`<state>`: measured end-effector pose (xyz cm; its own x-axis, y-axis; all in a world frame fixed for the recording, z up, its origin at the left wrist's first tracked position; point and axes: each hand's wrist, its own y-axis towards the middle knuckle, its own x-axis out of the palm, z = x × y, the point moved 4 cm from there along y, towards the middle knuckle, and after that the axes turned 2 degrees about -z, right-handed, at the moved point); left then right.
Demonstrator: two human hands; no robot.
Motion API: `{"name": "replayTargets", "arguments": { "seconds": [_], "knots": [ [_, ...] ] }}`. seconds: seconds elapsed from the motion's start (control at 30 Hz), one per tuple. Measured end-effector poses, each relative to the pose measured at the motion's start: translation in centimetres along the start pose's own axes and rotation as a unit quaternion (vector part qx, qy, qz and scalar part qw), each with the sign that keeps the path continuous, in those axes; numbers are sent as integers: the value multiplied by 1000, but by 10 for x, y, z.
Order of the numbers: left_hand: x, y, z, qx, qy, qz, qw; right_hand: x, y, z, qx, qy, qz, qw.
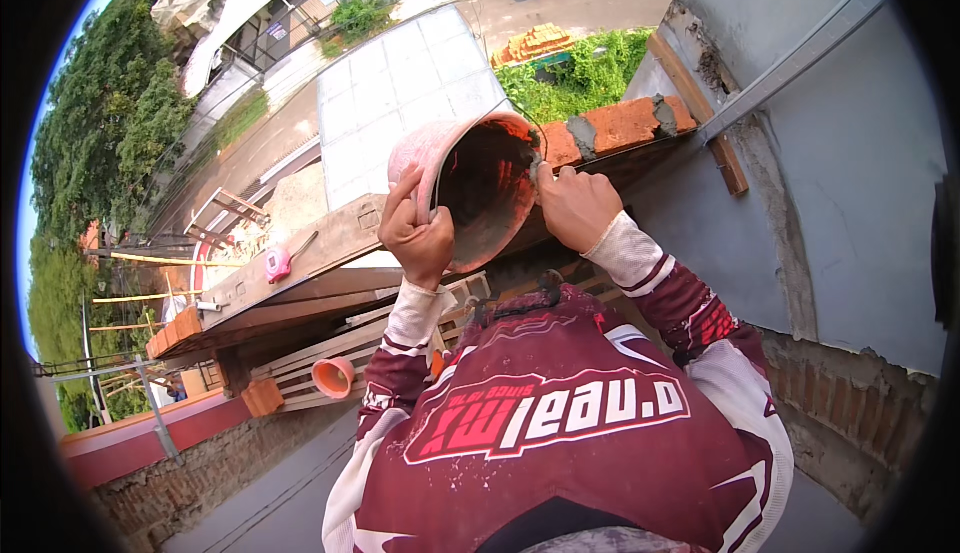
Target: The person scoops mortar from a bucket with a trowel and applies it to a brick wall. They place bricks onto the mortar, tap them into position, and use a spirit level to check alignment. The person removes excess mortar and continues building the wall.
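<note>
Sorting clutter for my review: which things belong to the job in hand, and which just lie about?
In the job: pink bucket, left grip holding it, right grip at its rim; probably mortared bricks.
Lying about, seemingly: pink tape measure; orange container.

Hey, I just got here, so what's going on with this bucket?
A person has a reddish bucket tipped so its mouth faces the camera. The left hand grips its side, and the right hand is at the opposite rim; whether it holds a tool is unclear. Bricks with grey mortar run off just beyond, and a small pink object sits on a board to the left.
</note>
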<state>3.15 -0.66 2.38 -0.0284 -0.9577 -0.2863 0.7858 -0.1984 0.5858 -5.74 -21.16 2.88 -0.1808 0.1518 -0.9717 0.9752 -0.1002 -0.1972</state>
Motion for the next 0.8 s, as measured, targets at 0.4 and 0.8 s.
{"name": "replayTargets", "arguments": {
  "seconds": [0.4,0.8],
  "knots": [
    [-40,10,-21,-81,-9,66,995,31,-20,-25,-126,209,100,965],
    [-17,8,15,-11,12,30,999,38,1,-20,-94,382,-174,903]
  ]
}}
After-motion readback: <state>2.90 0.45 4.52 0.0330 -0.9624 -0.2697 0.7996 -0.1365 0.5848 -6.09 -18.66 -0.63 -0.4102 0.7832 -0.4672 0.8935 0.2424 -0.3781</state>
